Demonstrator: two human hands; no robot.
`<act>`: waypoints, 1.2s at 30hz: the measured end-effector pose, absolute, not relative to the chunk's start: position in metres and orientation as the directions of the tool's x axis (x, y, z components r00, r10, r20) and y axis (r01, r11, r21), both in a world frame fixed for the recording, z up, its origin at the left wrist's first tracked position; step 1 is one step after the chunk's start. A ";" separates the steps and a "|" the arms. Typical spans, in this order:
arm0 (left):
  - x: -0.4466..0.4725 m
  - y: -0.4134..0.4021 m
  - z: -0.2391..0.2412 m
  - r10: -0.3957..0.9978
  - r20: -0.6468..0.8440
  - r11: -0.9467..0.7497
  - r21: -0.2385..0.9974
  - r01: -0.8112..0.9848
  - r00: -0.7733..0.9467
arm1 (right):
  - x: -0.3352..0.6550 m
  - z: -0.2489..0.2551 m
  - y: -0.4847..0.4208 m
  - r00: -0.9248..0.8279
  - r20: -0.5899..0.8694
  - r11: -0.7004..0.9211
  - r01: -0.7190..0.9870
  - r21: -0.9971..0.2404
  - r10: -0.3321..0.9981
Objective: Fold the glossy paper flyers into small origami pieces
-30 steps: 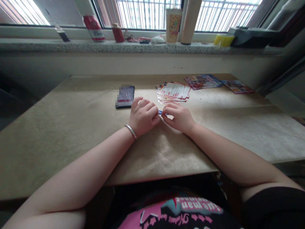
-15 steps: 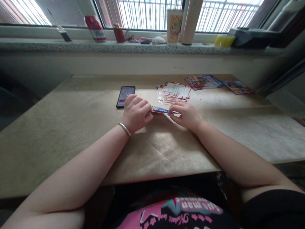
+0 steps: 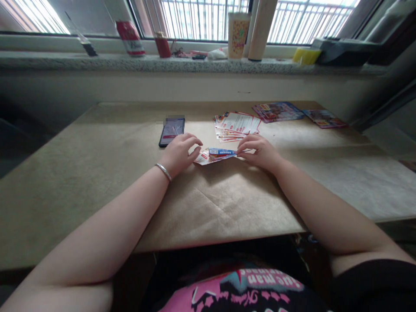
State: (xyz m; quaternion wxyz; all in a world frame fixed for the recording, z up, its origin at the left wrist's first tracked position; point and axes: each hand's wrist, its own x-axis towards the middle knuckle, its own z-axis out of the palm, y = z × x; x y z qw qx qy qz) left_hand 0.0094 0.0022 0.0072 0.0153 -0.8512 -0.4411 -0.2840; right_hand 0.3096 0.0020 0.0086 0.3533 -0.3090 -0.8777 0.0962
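A printed leaflet [image 3: 214,157], partly folded, lies low over the table between my hands, white with red marks at its left end and blue along its upper edge. My right hand [image 3: 260,151] pinches its narrow right end between thumb and fingers. At the other end is my left hand [image 3: 180,155], thumb and fingertips apart, close by the white corner; whether the thumb touches it I cannot tell. Behind the leaflet, a fanned pile of white and red leaflets [image 3: 238,124] rests on the table. A smartphone [image 3: 172,131] lies just beyond my left hand.
Colourful leaflets [image 3: 279,112] overlap at the table's back right, with another glossy stack [image 3: 325,118] beside them. Along the granite windowsill [image 3: 195,66] stand a red can [image 3: 130,39], a red bottle [image 3: 162,45], a patterned cup [image 3: 238,37] and a yellow object [image 3: 306,56].
My left hand has loosened from a closed grip and moved slightly left and down. More of the leaflet's white left end shows. My right hand has shifted a little right, still pinching.
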 end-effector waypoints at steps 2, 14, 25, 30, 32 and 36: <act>0.013 0.002 0.005 0.730 0.400 -0.666 0.232 0.709 0.555 | 0.310 0.006 0.005 -0.573 0.539 0.786 0.475 -0.395 0.618; 0.028 -0.014 0.011 0.693 0.216 -0.719 0.134 0.682 0.688 | 0.306 -0.009 0.010 -0.516 0.426 0.659 0.673 -0.336 0.743; 0.034 -0.018 0.011 0.702 0.310 -0.684 0.043 0.728 0.642 | 0.293 -0.004 -0.004 -0.489 0.349 0.578 0.785 -0.223 0.799; 0.036 -0.020 0.013 0.688 0.298 -0.699 0.029 0.714 0.661 | 0.278 0.002 -0.016 -0.502 0.294 0.566 0.800 -0.202 0.814; 0.036 -0.019 0.012 0.687 0.300 -0.701 0.032 0.713 0.662 | 0.275 0.003 -0.019 -0.498 0.281 0.558 0.804 -0.206 0.821; 0.037 -0.018 0.010 0.691 0.307 -0.695 0.031 0.719 0.655 | 0.272 0.005 -0.024 -0.494 0.268 0.553 0.802 -0.226 0.827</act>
